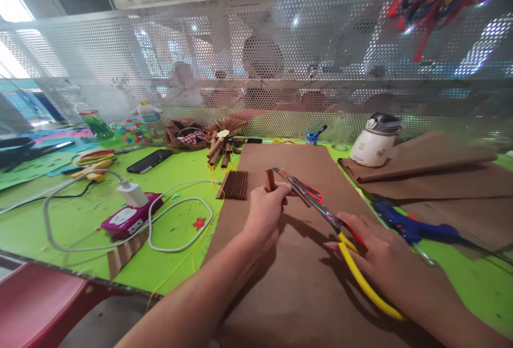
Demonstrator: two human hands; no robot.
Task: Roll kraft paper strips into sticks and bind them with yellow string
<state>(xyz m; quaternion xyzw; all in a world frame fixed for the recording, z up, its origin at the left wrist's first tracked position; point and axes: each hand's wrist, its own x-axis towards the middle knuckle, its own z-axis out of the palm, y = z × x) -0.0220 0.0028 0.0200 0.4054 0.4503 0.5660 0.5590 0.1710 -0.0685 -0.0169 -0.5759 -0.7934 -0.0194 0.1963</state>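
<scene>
Between the fingers and thumb of my left hand (pixel 266 209) is a narrow folded strip of brown paper (pixel 270 181), held upright. My right hand (pixel 377 246) is closed around the handles of the scissors (pixel 360 276), which have yellow and red grips. Their blades point up and left, with the tips close to the strip; whether they touch it I cannot tell. Under both hands lies a large brown paper sheet (pixel 308 273). At its left edge rests a pleated piece of brown paper (pixel 235 185).
Left on the green table (pixel 176 270) are a purple power socket (pixel 130 217) with a white cable, a phone (pixel 149 161) and a red star (pixel 199 223). A blue glue gun (pixel 412 222), a white cup (pixel 375 142) and folded brown paper (pixel 425 161) lie right. A perforated panel (pixel 152 70) stands behind.
</scene>
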